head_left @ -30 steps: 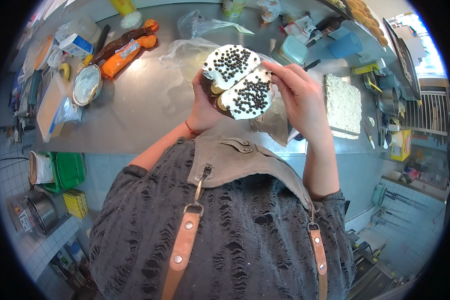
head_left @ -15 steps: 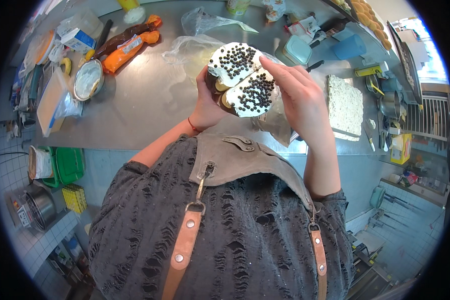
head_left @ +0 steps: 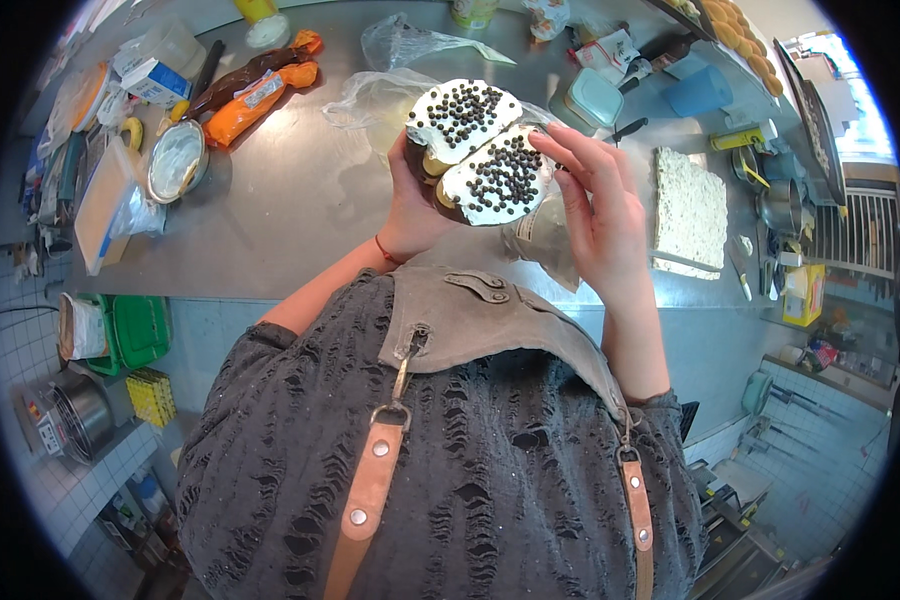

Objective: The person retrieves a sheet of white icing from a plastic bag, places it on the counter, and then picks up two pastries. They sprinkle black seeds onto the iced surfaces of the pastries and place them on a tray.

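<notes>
Pastries (head_left: 505,178), 2, side by side in my left hand (head_left: 415,208), over the steel table (head_left: 290,220). Left grip closed round their left side; right hand (head_left: 605,195) at the nearer pastry's right end, can't tell if pinching anything. Probably light, soft, smear-prone: hold low, off the cream tops (head_left: 460,118). Bowl (head_left: 204,160) far left holds white paste (head_left: 173,162); lidded tub's (head_left: 595,96) contents unclear.

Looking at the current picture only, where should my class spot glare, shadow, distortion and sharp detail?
Head view: pale glare on the table; head view: window at upper right nearly burned out; head view: soft shadow beside the bowl; head view: dark tray bowed near the black rim; head view: dark beads crisp enough to separate.
</notes>
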### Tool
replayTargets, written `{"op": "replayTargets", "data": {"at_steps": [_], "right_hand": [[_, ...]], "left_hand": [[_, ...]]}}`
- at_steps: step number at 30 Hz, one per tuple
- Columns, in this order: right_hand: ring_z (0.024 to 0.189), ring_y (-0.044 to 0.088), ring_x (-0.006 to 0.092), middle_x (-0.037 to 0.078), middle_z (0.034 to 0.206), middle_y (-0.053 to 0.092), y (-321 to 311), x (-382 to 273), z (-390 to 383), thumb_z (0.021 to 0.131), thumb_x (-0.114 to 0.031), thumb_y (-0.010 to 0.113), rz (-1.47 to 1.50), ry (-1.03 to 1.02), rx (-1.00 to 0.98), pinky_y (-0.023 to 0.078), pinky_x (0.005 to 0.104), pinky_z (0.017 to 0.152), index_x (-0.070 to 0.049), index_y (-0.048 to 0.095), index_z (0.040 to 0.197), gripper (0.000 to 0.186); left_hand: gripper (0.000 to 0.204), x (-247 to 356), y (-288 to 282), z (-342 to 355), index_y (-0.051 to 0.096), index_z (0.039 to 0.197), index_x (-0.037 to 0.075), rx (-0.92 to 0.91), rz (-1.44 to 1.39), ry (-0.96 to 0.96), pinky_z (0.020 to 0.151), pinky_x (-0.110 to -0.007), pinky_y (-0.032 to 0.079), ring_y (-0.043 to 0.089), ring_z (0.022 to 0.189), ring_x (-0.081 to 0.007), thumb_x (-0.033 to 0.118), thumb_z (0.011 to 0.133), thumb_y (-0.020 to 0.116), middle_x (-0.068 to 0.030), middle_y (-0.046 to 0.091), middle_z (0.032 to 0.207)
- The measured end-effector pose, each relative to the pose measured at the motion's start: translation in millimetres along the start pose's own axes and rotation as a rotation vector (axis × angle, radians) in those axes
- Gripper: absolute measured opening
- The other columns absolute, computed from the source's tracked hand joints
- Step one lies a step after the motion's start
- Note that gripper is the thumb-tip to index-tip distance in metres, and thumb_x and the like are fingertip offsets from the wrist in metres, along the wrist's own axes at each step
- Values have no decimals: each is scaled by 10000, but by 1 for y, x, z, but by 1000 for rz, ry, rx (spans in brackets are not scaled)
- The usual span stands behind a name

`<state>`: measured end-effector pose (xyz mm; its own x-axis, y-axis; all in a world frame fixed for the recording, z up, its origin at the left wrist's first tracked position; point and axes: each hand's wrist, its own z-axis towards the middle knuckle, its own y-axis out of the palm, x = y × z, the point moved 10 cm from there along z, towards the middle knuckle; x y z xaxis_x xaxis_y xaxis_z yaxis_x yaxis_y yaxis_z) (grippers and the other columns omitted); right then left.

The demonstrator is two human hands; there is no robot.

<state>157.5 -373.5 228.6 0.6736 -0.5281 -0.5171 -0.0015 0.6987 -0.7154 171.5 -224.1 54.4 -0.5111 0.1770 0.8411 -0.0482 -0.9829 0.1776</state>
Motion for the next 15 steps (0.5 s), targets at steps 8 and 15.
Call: {"op": "replayTargets", "data": {"at_steps": [8,15], "right_hand": [[1154,649,247,148,1290,707,6,3,0,1020,35,518,-3,-1,23,493,363,1001,-7,491,1426,409],[1241,573,274,94,1282,726,15,12,-5,1004,24,533,216,112,29,394,390,1076,-20,499,1418,419]], "left_hand": [[1220,0,-3,0,92,1522,101,82,-64,-61,1097,-413,486,526,1345,-243,87,676,971,-160,410,1503],[1296,3,-1,2,28,1555,190,5,5,-7,1128,-479,487,468,1424,-299,11,667,955,-155,308,1581]]}}
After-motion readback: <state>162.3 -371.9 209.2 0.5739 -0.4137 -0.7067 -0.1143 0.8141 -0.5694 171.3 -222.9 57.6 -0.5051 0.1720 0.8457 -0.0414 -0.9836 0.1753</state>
